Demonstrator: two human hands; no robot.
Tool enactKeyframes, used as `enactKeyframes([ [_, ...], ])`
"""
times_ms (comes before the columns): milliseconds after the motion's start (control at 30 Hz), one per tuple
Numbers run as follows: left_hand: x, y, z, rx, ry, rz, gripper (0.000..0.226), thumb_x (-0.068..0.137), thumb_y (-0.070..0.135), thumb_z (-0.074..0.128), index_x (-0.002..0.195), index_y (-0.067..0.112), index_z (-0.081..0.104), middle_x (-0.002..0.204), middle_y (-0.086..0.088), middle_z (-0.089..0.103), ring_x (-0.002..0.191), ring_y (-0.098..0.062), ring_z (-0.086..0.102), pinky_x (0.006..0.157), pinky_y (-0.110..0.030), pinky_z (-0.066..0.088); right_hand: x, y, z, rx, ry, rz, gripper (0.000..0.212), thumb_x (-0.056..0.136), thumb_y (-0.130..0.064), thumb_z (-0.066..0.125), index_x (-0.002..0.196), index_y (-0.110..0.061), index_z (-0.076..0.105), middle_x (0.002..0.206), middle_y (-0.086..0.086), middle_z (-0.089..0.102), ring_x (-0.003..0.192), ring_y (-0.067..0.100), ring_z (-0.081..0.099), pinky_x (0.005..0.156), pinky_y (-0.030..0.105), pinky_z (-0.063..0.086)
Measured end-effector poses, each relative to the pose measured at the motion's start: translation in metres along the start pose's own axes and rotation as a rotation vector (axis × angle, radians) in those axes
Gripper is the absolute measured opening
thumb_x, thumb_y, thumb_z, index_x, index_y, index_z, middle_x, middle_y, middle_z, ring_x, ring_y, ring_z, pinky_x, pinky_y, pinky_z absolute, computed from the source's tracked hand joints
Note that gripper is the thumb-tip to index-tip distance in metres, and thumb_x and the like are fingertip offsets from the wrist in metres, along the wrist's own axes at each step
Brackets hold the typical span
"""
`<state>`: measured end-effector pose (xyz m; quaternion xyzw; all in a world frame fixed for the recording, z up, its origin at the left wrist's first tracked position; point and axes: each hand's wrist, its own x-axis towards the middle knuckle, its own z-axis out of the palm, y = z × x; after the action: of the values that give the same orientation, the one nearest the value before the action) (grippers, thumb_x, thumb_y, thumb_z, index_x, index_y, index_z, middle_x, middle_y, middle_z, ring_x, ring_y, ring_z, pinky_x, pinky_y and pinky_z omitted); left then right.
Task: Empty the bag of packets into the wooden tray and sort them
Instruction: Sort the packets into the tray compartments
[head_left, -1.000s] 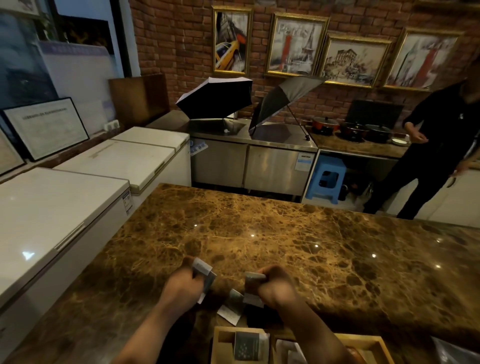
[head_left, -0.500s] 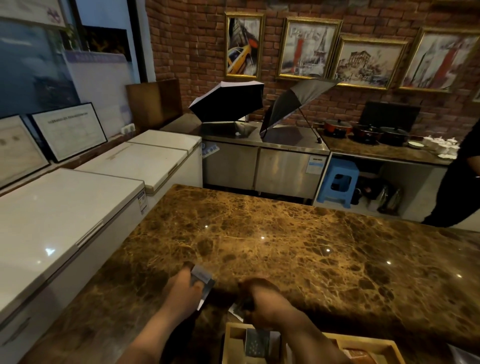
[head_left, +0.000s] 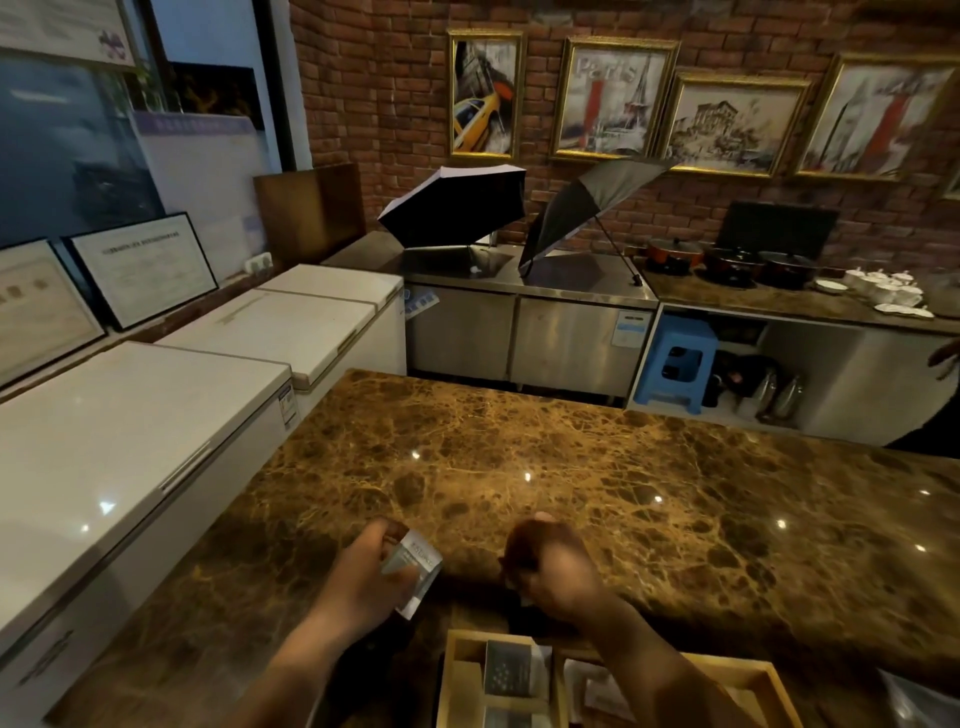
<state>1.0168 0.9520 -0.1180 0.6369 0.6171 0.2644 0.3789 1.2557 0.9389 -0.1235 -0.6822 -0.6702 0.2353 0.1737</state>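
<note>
— Hands first: how many, and what are they doing?

— Two, both over the near edge of the marble counter. The left hand pinches a small stack of grey-and-white packets, thumb on top; how many are in the stack I cannot count. The right hand is curled into a fist, knuckles up. A pale sliver shows beneath it, but whether it grips anything I cannot tell.

— And the wooden tray?

— At the near edge of the counter, just below the right wrist, partly cut off by the frame. At least three compartments show. The left rear one holds one dark packet standing up; the one in front of it holds another grey packet; the middle one holds pale packets, number unclear.

— The bag?

— One clear plastic corner at the near right corner, beside the tray.
</note>
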Motion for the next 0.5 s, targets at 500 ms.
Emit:
enactKeyframes([
  [500,-0.053,0.047,0.052,0.224,-0.419,0.254,0.024,0.073,0.025,0.082,0.09,0.034,0.068,0.096,0.014,0.07,0.089,-0.003,0.067,0.074,-0.019,0.057,-0.062,0.036,-0.042,0.515,0.103,0.271,0.036,0.078,-0.017,0.086,0.108,-0.02,0.069,0.102,0.002,0.069,0.09,0.016,0.07,0.072,0.031,0.064],
])
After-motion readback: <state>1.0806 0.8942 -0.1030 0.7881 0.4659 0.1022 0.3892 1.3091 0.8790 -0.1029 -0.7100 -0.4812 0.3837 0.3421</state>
